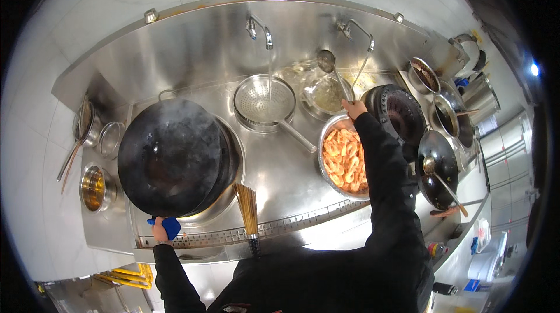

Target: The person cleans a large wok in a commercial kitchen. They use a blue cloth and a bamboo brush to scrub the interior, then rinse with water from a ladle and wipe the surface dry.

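Note:
My left hand (160, 231) grips a folded blue cloth (172, 227) at the near rim of a large black wok (170, 160). The wok is tilted to the left over the burner ring (238, 155), and steam rises from it. In my right hand (355, 108) is the handle of a metal ladle (326, 61), its bowl raised beyond a basin of water (327, 94). Below my right forearm stands a metal bowl (323, 160) of orange shrimp, partly covered by the sleeve.
Water runs from one tap (267, 37) into a perforated strainer (264, 99), and from another tap (371, 42). A bamboo wok brush (248, 208) leans at the front edge. An oil pot (94, 188) sits left; a second wok (437, 177) stands right, near another person's hand (445, 212).

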Available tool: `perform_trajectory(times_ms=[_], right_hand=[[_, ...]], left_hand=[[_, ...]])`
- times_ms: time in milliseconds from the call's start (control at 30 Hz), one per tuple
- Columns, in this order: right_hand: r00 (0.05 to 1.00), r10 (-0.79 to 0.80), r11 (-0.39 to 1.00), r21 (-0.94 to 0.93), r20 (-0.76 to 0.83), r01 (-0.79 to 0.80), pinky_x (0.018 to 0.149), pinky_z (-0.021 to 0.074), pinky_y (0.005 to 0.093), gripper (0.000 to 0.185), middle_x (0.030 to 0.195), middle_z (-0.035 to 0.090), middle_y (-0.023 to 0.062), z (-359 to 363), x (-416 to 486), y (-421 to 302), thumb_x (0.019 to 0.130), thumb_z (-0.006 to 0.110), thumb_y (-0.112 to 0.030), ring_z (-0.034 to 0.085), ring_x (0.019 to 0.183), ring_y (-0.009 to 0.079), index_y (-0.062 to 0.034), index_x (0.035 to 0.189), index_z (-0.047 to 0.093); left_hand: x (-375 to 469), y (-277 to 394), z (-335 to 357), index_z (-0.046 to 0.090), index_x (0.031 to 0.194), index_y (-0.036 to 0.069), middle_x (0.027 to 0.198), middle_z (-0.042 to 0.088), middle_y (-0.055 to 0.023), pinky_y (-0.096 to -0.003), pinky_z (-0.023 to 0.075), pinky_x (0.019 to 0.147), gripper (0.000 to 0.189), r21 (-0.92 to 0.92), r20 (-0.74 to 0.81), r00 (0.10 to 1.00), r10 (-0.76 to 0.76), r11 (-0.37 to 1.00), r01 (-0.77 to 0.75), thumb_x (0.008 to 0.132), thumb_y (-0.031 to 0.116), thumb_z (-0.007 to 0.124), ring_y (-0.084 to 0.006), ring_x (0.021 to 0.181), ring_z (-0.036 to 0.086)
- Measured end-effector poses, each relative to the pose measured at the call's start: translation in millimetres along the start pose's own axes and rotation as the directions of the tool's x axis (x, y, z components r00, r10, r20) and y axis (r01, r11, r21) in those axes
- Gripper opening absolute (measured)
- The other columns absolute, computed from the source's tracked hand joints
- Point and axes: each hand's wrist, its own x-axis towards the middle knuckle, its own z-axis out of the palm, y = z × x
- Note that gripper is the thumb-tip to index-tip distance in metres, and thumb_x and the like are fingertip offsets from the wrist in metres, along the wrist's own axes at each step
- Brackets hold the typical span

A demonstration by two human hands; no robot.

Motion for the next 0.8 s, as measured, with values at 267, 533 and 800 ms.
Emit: perform_trajectory(times_ms=[267, 533, 800], right_hand=[[0.985, 0.084, 0.976, -0.188, -0.15, -0.112, 0.062, 0.0506, 0.041, 0.059, 0.066, 0.065, 0.0169, 3.9, 5.9, 40.8, 0.08, 0.068, -0.05, 0.066, 0.062, 0.0284, 0.0087, 0.084, 0.066], [0.811, 0.18, 0.568, 0.614, 0.557, -0.548, 0.034, 0.0291, 0.0262, 0.039, 0.048, 0.042, 0.0007, 17.5, 8.4, -4.3, 0.097, 0.055, -0.036, 0.038, 0.037, 0.011, -0.0132, 0.067, 0.045], [0.97, -0.191, 0.663, -0.749, -0.15, 0.015, 0.083, 0.0512, 0.0449, 0.061, 0.104, 0.067, 0.02, 9.1, -47.2, -22.8, 0.081, 0.064, -0.052, 0.064, 0.098, 0.0392, -0.0055, 0.12, 0.056]], left_hand=[[17.8, -14.6, -6.2, 0.065, 0.089, 0.005, 0.082, 0.063, -0.0032, -0.03, 0.0499, 0.069, 0.022, -0.064, 0.085, 0.996, 0.014, 0.998, -0.009, 0.08, 0.024, 0.059, -0.0166, 0.071, 0.061], [-4.3, -1.9, 3.1, 0.068, 0.086, 0.003, 0.083, 0.066, -0.0058, -0.0305, 0.0495, 0.066, 0.025, -0.133, 0.112, 0.992, 0.058, 0.99, -0.043, 0.079, 0.026, 0.061, -0.0179, 0.072, 0.062], [29.2, -25.0, -5.5, 0.066, 0.099, -0.002, 0.093, 0.067, -0.0079, -0.0343, 0.0501, 0.072, 0.032, -0.027, 0.122, 0.992, 0.024, 0.999, -0.021, 0.081, 0.025, 0.063, -0.0215, 0.08, 0.064]])
